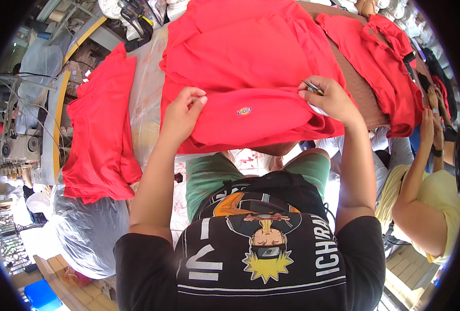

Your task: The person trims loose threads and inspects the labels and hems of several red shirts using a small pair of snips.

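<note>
A red garment (240, 57) is spread on the table in front of me, with a small embroidered patch (244, 110) near its near edge. My left hand (185, 111) is closed, thumb and forefinger pinching the red cloth left of the patch. My right hand (331, 101) is closed at the cloth's right side, holding small pointed metal thread snips (313, 87), partly hidden by the fingers. Something white (318, 110) shows beneath that hand; I cannot tell what it is.
Another red garment (103, 124) hangs over the table's left edge. More red garments (380, 67) lie on the brown surface at right. A person in yellow (432, 202) works on my right. A big plastic-wrapped bundle (87, 228) stands at lower left, near sewing machines (22, 147).
</note>
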Demonstrator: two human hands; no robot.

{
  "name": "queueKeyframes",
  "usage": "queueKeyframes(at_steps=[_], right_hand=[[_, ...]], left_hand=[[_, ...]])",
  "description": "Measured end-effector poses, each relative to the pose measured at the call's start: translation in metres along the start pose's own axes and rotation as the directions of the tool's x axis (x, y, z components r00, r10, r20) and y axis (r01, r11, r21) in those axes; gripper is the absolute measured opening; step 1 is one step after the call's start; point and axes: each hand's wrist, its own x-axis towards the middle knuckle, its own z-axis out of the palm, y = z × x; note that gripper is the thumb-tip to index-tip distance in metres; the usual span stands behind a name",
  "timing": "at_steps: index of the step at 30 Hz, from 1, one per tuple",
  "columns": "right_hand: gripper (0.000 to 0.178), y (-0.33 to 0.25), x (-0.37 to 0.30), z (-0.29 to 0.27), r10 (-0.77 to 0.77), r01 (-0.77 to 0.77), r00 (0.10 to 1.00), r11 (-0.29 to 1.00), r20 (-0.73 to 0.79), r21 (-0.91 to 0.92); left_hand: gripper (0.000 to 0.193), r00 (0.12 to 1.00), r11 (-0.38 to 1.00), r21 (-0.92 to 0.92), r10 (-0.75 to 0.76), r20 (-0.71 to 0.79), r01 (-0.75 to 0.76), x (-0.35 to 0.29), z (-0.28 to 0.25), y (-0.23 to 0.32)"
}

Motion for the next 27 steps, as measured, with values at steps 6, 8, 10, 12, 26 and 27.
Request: queueKeyframes(at_steps=[6, 8, 10, 12, 26, 27], right_hand=[[0.015, -0.054, -0.014, 0.006, 0.22, -0.08, 0.921, 0.915, -0.323, 0.395], [0.014, -0.063, -0.011, 0.014, 0.071, 0.031, 0.936, 0.959, -0.345, 0.283], [0.014, -0.064, -0.001, 0.035, -0.136, 0.2, 0.947, 0.959, -0.291, 0.202], [0.019, -0.073, 0.005, 0.064, -0.067, 0.106, 0.988, 0.948, -0.135, 0.3], [0.02, -0.014, 0.014, 0.12, 0.031, 0.021, 0.992, 0.915, -0.121, 0.403], [0.02, -0.015, 0.013, 0.121, 0.017, 0.03, 0.992, 0.929, -0.122, 0.37]], left_hand=[[0.023, 0.966, 0.982, 0.11, 0.173, -0.193, -0.154, -0.01, -0.005, -0.001], [0.021, 0.983, 0.988, 0.005, 0.153, -0.102, -0.154, -0.01, -0.001, 0.023], [0.02, 0.983, 0.978, -0.095, 0.184, 0.005, -0.183, -0.017, 0.013, 0.037], [0.022, 0.958, 0.958, 0.029, 0.284, 0.04, -0.285, -0.022, 0.033, 0.032], [0.014, 0.973, 0.973, 0.031, 0.23, -0.013, -0.23, -0.03, 0.071, -0.01], [0.012, 0.978, 0.977, -0.041, 0.208, -0.031, -0.209, -0.028, 0.071, -0.012]])
